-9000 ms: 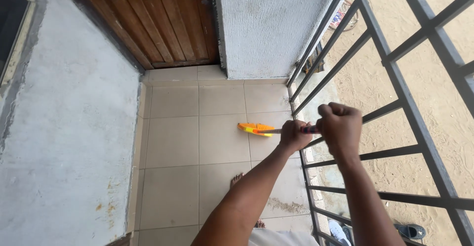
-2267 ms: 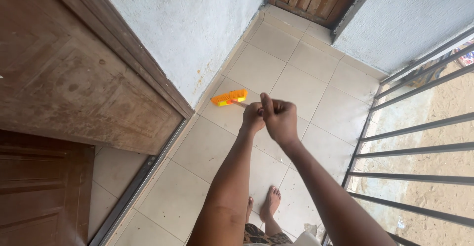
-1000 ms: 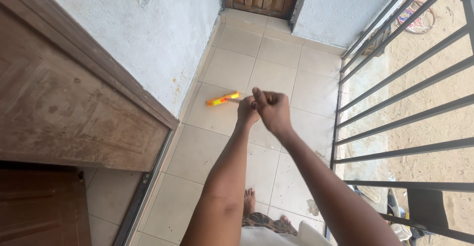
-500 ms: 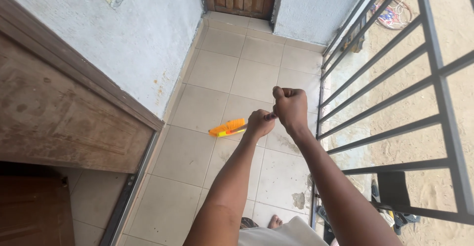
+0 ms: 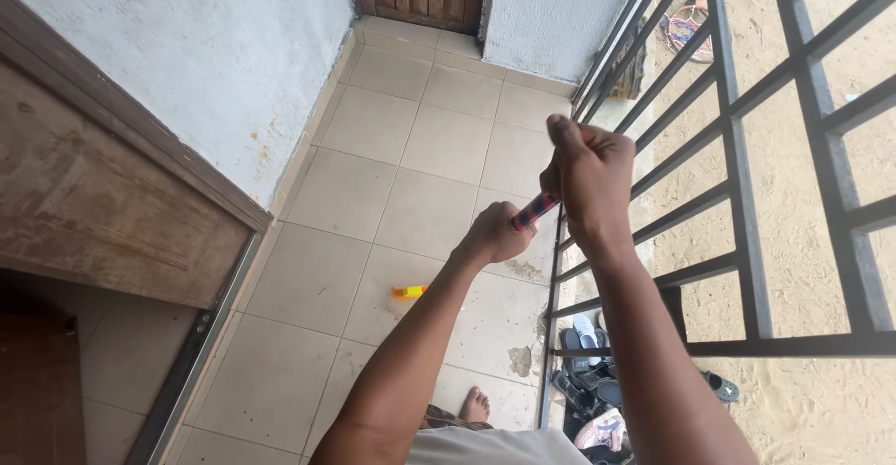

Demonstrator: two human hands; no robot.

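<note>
While both hands are closed around the broom handle (image 5: pixel 535 209), the head view (the only view) shows the left hand (image 5: pixel 495 234) gripping lower on the stick and the right hand (image 5: pixel 590 180) gripping its upper end, with the thumb raised over the top. Neither hand is open; the fingers wrap fully around the red and dark striped stick. The orange and yellow broom head (image 5: pixel 409 291) is low on the tiled floor (image 5: pixel 411 166), mostly hidden behind the left forearm, so only one small end of it shows.

A first risk, in my judgement, is the metal railing (image 5: pixel 737 204). The right hand is just beside its bars, and a wide stroke to that side can knock the knuckles or the top of the stick against the metal. A second risk is the bare foot (image 5: pixel 473 405), which stands near the path of the brush; a pull toward the body can hit the toes. Some dirt patches (image 5: pixel 521 360) lie on the tiles close to the railing base, and a strong push there can send the dust out between the bars onto the sandals (image 5: pixel 586 339) that lie outside. The wooden door (image 5: pixel 121 194) on the left is well apart from the brush.
</note>
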